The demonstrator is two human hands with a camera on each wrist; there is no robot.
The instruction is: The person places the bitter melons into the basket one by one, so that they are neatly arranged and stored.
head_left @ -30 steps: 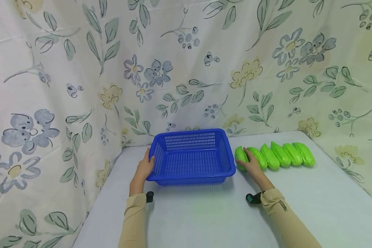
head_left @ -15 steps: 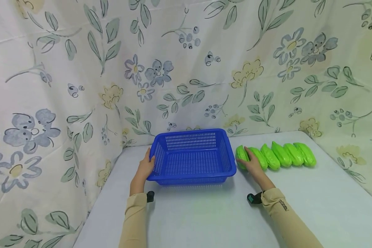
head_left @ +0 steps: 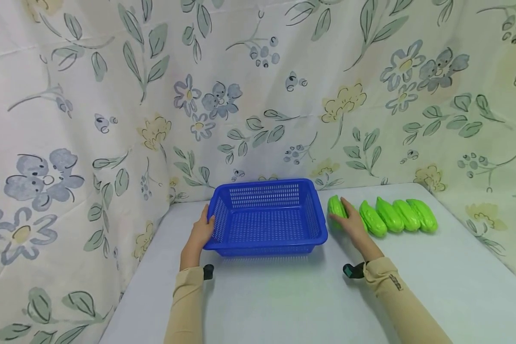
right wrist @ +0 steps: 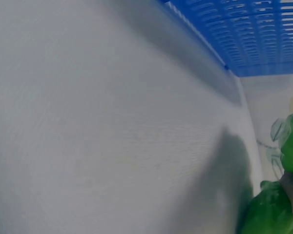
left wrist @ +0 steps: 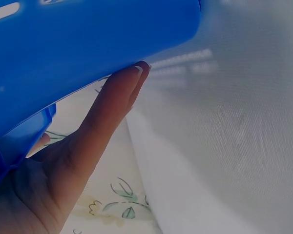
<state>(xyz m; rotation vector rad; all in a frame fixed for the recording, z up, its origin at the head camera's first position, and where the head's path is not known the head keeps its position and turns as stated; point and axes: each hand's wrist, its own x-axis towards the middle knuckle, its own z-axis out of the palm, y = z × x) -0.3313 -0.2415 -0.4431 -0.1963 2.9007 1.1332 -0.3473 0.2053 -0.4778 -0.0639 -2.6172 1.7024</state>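
The left sleeve [head_left: 185, 308] and right sleeve [head_left: 408, 306] are showing tan cloth and ending in broad cuffs [head_left: 189, 275]. The right one is bearing a small dark mark [head_left: 395, 282], too fine to read. A rounded black left wrist camera [head_left: 208, 272] and a black right wrist camera [head_left: 356, 270] with a teal patch [head_left: 348, 271] are jutting inward. Fingers [head_left: 205, 214] are showing bare.

Your head view's bright and pretty crisp. Your 2 wrist views look dimmer, softer: left gets pale glare streaks on the table [left wrist: 254, 122], right a fuzzy shadow beside the basket [right wrist: 259, 41].
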